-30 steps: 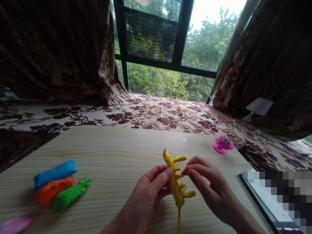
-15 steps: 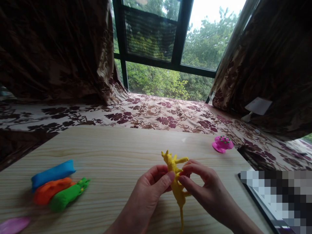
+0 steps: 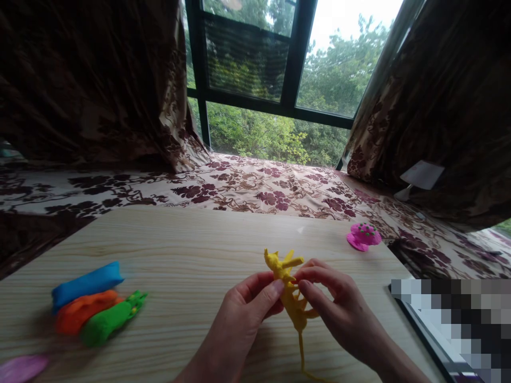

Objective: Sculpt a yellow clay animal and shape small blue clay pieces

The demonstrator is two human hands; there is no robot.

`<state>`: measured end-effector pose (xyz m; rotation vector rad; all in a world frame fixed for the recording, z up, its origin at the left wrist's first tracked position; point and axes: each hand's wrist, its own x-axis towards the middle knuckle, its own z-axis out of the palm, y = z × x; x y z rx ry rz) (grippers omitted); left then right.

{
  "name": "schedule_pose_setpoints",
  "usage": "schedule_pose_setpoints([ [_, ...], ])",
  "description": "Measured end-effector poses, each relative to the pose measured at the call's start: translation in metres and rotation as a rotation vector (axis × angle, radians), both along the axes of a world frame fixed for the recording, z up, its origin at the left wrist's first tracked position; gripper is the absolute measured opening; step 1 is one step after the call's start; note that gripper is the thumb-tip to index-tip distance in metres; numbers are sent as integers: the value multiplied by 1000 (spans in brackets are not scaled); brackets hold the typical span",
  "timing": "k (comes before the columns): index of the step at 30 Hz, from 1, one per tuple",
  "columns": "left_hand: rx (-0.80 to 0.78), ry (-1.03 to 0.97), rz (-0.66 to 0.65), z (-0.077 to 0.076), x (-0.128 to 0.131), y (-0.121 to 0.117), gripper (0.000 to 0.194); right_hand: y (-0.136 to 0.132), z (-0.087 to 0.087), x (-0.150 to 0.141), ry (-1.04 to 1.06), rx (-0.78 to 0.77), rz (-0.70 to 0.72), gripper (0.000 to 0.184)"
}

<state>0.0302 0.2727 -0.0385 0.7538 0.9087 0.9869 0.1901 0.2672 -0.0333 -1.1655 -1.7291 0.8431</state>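
Note:
A yellow clay animal figure with thin legs and a long tail is held upright just above the light wooden table. My left hand pinches its body from the left, thumb on the upper back. From the right, my right hand closes its fingertips on the legs near the figure's chest. The head and one front leg stick out above my fingers; the tail hangs down to the table.
Blue, orange and green clay lumps lie at the table's left, a pink piece at the front left corner. A pink clay shape with green dots sits far right. A dark-framed flat object lies at the right edge.
The figure has tilted slightly and dropped a little. My right fingers, apart from the legs a second ago, now pinch them.

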Motion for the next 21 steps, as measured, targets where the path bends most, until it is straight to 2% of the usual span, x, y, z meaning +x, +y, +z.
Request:
schedule_pose_setpoints([
  [4, 15, 11, -15, 1, -1, -1, 28, 1, -2, -1, -3, 81, -35, 8],
  [12, -3, 11, -33, 8, 2, -1, 28, -1, 4, -2, -60, 65, 45, 14],
  [21, 20, 34, -60, 6, 0, -1, 30, -4, 2, 0, -160, 109, -5, 18],
])
